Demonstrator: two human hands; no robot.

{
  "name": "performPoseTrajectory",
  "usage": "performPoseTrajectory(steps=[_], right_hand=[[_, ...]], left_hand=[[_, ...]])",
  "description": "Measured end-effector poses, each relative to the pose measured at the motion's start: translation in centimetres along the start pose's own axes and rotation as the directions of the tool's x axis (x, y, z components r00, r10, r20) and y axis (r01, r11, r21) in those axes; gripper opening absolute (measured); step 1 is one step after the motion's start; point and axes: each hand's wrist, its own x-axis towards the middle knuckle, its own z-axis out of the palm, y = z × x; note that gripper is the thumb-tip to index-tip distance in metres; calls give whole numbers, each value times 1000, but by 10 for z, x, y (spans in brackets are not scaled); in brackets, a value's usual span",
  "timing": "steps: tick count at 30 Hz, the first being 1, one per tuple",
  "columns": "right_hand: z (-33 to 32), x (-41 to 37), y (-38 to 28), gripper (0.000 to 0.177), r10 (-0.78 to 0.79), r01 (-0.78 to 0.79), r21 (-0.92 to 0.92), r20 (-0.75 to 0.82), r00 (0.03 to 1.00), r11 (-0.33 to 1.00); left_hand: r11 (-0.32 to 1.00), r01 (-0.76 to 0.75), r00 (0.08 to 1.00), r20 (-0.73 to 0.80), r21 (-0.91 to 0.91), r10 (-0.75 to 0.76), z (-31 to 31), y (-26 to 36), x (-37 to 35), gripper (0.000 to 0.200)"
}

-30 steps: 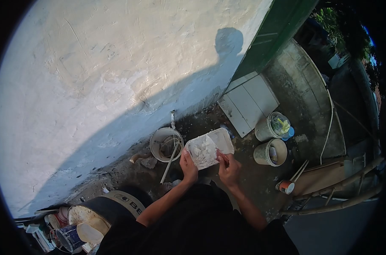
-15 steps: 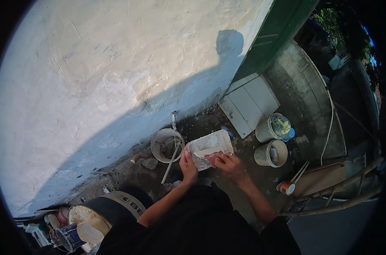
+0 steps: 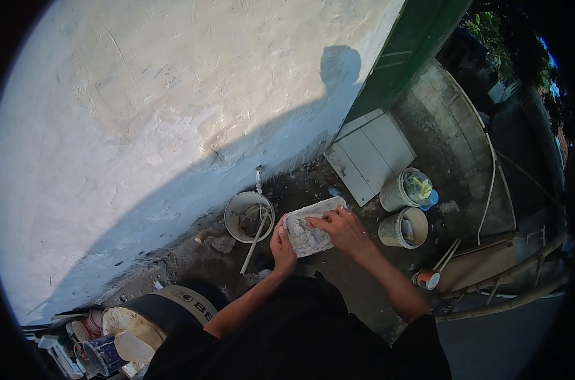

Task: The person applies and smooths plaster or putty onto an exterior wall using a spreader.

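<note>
A white rectangular tray [image 3: 314, 244] holds lumpy whitish paste [image 3: 305, 235]. My left hand [image 3: 282, 248] is wrapped round the tray's left side and keeps it up in front of my body. Over the tray's right part, my right hand [image 3: 349, 233] is closed on a reddish scraper [image 3: 311, 221], mostly hidden by the fingers. The scraper's working edge is down at the paste and hard to make out.
A rough plastered wall [image 3: 141, 126] rises ahead. A white bucket [image 3: 235, 209] with a stick stands at its foot. Two more buckets [image 3: 389, 233] [image 3: 392, 197], an orange can [image 3: 426, 279] and bamboo poles [image 3: 496, 310] lie right. A drum [image 3: 179, 310] stands lower left.
My right hand has moved slightly up and turned over the tray, and less of the scraper shows. The tray has tilted a little, with more paste in view.
</note>
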Motion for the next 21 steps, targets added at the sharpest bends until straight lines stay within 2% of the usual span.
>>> performPoseTrajectory(steps=[5,8,11,17,20,21], right_hand=[[-1,7,-10,28,-112,115,-11,141,984,993],[-3,7,-12,26,-190,187,34,187,964,982],[-3,5,-16,25,-232,244,-32,215,949,969],[-14,8,-6,26,-196,194,34,159,968,981],[-10,11,-11,27,-157,158,-12,68,985,987],[-9,13,-14,27,-157,160,-24,90,984,987]], left_hand=[[999,24,1000,-19,-25,-24,-5,2,1,47],[998,2,1000,-17,57,-1,-14,-3,1,47],[997,10,999,-41,74,-7,-11,6,-2,46],[997,71,997,-29,32,-70,-15,8,-3,45],[998,50,998,-36,33,-48,-10,23,-4,45],[998,44,998,-36,35,-42,-10,22,-4,45]])
